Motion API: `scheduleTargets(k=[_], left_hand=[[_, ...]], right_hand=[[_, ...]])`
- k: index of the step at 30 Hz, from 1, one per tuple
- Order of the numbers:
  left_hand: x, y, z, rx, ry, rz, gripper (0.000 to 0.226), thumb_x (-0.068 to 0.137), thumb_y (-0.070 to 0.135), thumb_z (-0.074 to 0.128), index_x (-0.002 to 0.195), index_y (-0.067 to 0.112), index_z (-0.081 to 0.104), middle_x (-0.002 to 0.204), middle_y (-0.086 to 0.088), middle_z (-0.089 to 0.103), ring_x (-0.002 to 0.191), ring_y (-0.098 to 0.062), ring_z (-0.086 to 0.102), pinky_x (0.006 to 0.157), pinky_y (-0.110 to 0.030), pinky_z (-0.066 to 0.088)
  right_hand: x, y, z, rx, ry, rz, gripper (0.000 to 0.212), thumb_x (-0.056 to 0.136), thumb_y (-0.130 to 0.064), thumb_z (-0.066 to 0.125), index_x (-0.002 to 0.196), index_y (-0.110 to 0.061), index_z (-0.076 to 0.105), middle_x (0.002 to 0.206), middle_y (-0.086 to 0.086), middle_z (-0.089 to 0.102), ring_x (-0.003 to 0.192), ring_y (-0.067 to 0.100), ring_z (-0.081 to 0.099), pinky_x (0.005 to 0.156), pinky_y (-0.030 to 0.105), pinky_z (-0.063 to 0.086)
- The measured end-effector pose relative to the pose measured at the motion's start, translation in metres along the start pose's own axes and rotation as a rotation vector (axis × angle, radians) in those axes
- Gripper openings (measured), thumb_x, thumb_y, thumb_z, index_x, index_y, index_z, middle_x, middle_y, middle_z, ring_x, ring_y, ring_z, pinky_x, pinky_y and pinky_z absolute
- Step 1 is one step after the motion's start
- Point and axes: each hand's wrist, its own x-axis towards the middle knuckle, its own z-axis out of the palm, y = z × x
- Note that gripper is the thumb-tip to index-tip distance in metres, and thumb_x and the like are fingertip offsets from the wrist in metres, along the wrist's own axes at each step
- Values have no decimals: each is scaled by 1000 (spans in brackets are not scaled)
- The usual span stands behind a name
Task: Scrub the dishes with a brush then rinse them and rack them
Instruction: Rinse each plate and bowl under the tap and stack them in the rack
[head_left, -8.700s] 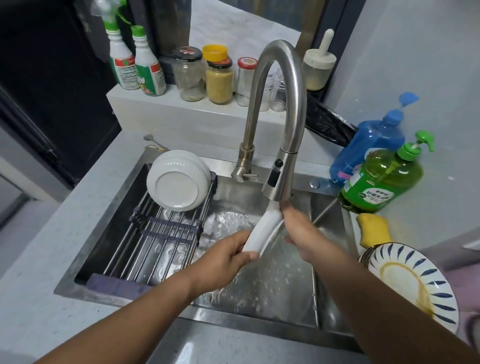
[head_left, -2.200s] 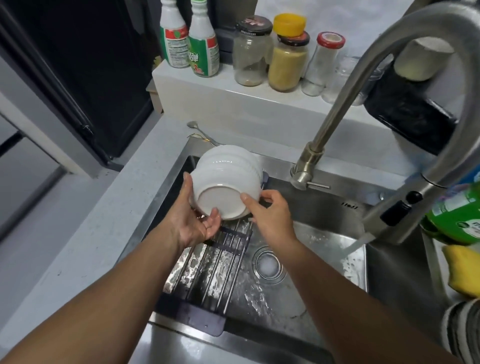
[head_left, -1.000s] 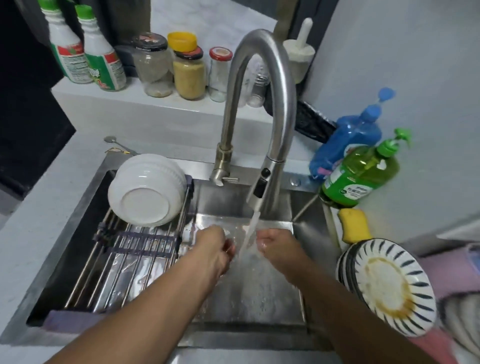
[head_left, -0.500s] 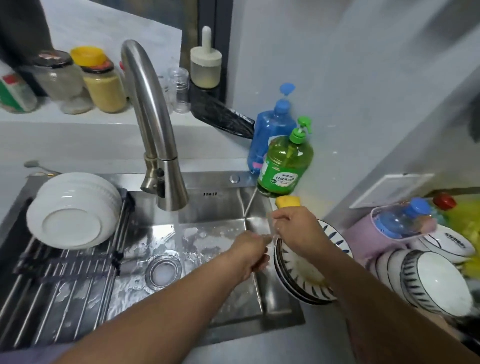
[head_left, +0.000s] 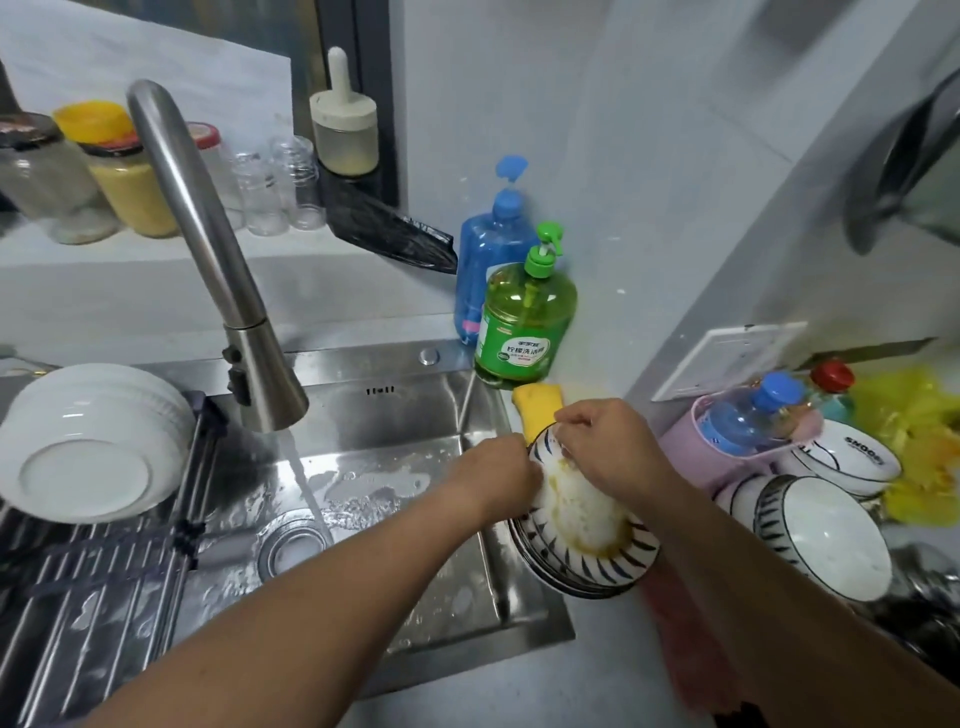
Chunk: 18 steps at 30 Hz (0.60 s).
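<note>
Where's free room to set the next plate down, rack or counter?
Free: rack bars in front of the white bowls; sink floor between drain and right wall. Crowded: counter right of the sink, with plate stack, sponge, soap bottles and bowls.

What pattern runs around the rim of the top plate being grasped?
Dark blue radial dashes on white around the top plate; head view.

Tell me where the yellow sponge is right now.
In the head view, the yellow sponge lies on the counter at the sink's right rim, just in front of the green dish-soap bottle and behind the blue-striped plate that both hands reach.
</note>
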Motion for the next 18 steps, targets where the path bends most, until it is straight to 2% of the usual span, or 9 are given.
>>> scheduleTargets(k=[4, 6, 8, 11, 13, 15, 16, 18], left_hand=[[-6, -5, -7, -290, -5, 60, 17, 100, 23, 49, 84, 15, 48, 89, -12, 66, 81, -33, 70, 65, -32, 51], [-14, -15, -10, -497, 14, 46, 19, 100, 17, 53, 81, 16, 47, 77, -8, 62, 66, -26, 68, 58, -30, 56], [-27, -28, -14, -793, 16, -22, 19, 101, 9, 54, 83, 14, 48, 76, -9, 62, 59, -21, 66, 60, -35, 63], [-44, -53, -18, -1049, 45, -115, 23, 102, 3, 53, 85, 12, 41, 70, -5, 63, 50, -10, 66, 50, -28, 59], [-54, -73, -22, -1155, 92, -166, 20, 100, -1, 55, 94, 10, 39, 84, -14, 66, 57, -13, 71, 51, -28, 60], [-64, -94, -26, -1236, 111, -216, 22, 97, -3, 58, 107, 7, 42, 108, -20, 69, 77, -25, 77, 65, -42, 66], [-68, -103, -28, -1238, 111, -232, 24, 97, -4, 58, 114, 9, 46, 112, -18, 71, 84, -29, 78, 71, -44, 66], [-80, -123, -32, -1240, 120, -250, 29, 98, -5, 55, 118, 16, 55, 104, -12, 76, 83, -28, 78, 70, -38, 66]], right_hand=[[0, -10, -1, 10, 14, -34, 21, 93, -13, 63, 107, -9, 78, 94, 8, 77, 93, 31, 70, 89, 39, 57], [-1, -17, 1, 36, 17, -55, 20, 93, -16, 63, 107, -13, 78, 92, 4, 77, 92, 28, 71, 88, 39, 58], [-2, -25, 6, 79, 21, -74, 19, 92, -19, 65, 104, -16, 79, 92, 0, 78, 91, 27, 72, 87, 42, 59], [-3, -38, 18, 107, -4, -76, 16, 91, -22, 67, 101, -22, 79, 90, -3, 77, 84, 22, 74, 83, 45, 62], [-4, -47, 30, 136, -40, -70, 16, 92, -21, 67, 102, -22, 79, 90, -3, 77, 82, 22, 75, 82, 45, 62], [-5, -57, 45, 145, -90, -77, 16, 93, -19, 67, 104, -19, 78, 91, -1, 77, 83, 24, 75, 82, 46, 63], [-7, -61, 52, 141, -114, -82, 16, 93, -18, 67, 106, -17, 78, 90, 0, 77, 83, 25, 76, 80, 45, 63], [-10, -69, 69, 140, -167, -79, 16, 95, -15, 66, 107, -14, 76, 85, 3, 75, 80, 29, 76, 70, 38, 62]])
